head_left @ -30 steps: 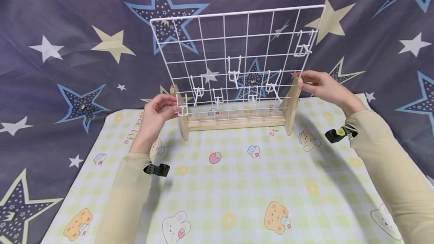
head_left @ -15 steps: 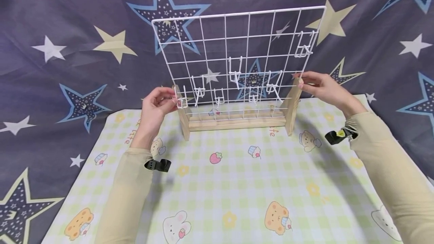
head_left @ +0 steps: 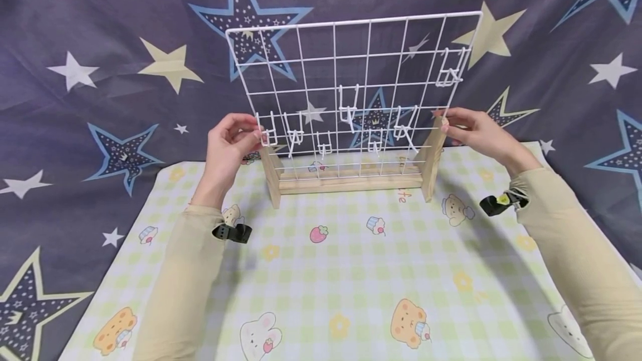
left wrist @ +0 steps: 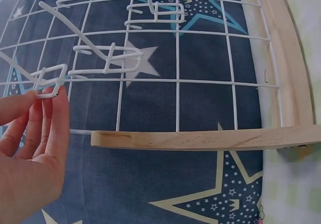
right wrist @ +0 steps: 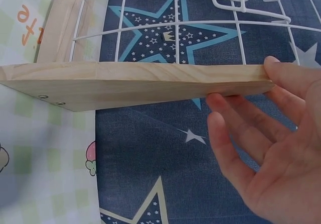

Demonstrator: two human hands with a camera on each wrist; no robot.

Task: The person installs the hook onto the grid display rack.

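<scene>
A white wire grid panel (head_left: 370, 20) stands upright in a wooden stand (head_left: 351, 184), with several white wire hooks hung on it. At the panel's left edge my left hand (head_left: 228, 144) pinches a white wire hook (head_left: 270, 138) between thumb and fingers. In the left wrist view this hook (left wrist: 64, 73) lies close to the grid wires, just beyond the top end of the left wooden post (left wrist: 165, 139). My right hand (head_left: 481, 131) grips the upper end of the right wooden post (head_left: 432, 155), thumb on its front edge and fingertips against its outer face.
Other hooks hang at mid-panel, such as a central hook (head_left: 348, 111), and one upper-right hook (head_left: 448, 76) sits near the edge. The stand rests on a green checked tablecloth (head_left: 301, 283). Behind it hangs a dark star-patterned curtain (head_left: 150, 10).
My left hand has moved upward along the panel's left side, raising the pinched hook from beside the post's middle to near its top. My right hand stays on the right post.
</scene>
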